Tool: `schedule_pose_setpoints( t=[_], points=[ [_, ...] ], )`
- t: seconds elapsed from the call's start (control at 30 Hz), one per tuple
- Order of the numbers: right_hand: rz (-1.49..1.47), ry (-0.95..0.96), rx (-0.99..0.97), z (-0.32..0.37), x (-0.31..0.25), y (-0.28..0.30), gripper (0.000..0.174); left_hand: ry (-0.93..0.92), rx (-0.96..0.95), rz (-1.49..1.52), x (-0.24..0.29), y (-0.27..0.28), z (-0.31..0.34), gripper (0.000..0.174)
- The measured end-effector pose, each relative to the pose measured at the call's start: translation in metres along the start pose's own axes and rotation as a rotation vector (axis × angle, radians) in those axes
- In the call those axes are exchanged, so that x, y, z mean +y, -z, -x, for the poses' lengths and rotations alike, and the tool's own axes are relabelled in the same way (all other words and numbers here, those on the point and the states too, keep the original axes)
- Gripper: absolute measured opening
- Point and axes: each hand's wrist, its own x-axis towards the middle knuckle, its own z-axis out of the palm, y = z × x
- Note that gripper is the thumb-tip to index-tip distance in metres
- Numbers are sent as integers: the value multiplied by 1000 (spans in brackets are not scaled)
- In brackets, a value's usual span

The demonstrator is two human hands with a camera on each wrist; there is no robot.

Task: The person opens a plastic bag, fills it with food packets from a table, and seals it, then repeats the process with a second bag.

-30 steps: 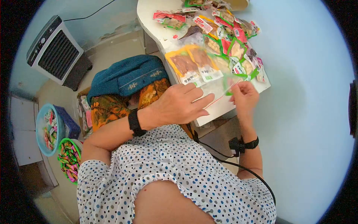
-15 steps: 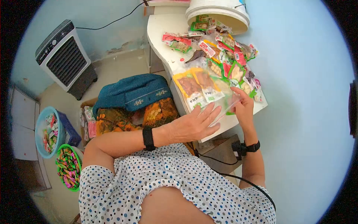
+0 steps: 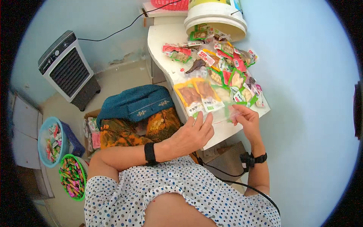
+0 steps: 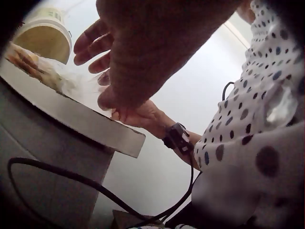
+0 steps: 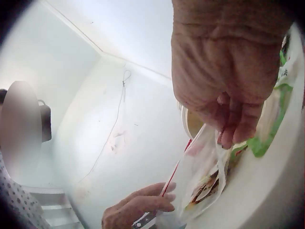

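Observation:
A clear zip bag (image 5: 202,171) with a red line along its mouth lies at the table's near edge, with packs showing through its film. The right hand (image 3: 247,120) pinches the bag's edge between thumb and fingertips. Across from it, the left hand (image 3: 193,132) has its fingers fairly straight and spread at the bag's other side; in the right wrist view, those fingers (image 5: 145,207) lie against the red-lined edge. Two yellow-edged snack packs (image 3: 190,97) lie side by side just beyond the left fingertips.
Several mixed snack packs (image 3: 227,56) are heaped farther back on the white table (image 3: 160,41). A white bucket (image 3: 213,19) lies tipped behind them. Left on the floor stand a blue basin (image 3: 42,140), a green basket (image 3: 84,189) and an air cooler (image 3: 70,72). A wall borders the table's right side.
The head view has tilted, bringing more of the bucket into sight. My right hand has pulled the bag's edge lower and nearer, while the left hand has shifted slightly left, fingers still spread at the bag.

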Motion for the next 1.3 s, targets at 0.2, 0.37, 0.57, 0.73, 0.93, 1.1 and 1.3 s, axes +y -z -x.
schedule_pose_setpoints(
  t=[0.2,0.37,0.57,0.73,0.93,1.1,1.3],
  points=[
    [299,124,13,3,2,-2,34,34,-27,33,-3,-4,10,25],
    [543,173,8,2,-8,-2,29,40,-41,88,-18,9,18,22],
    [664,375,0,-1,-18,-8,21,64,32,224,-40,20,23,20],
    [529,574,-68,-32,-72,-29,13,242,243,316,-92,68,28,21],
    [356,754,-141,-68,-144,-107,10,532,206,249,-128,174,52,12],
    [-77,528,-638,-86,-134,-169,18,792,173,436,-114,209,102,7],
    [-153,244,-897,-81,-90,-218,19,1112,190,547,-67,199,158,7]
  ],
)
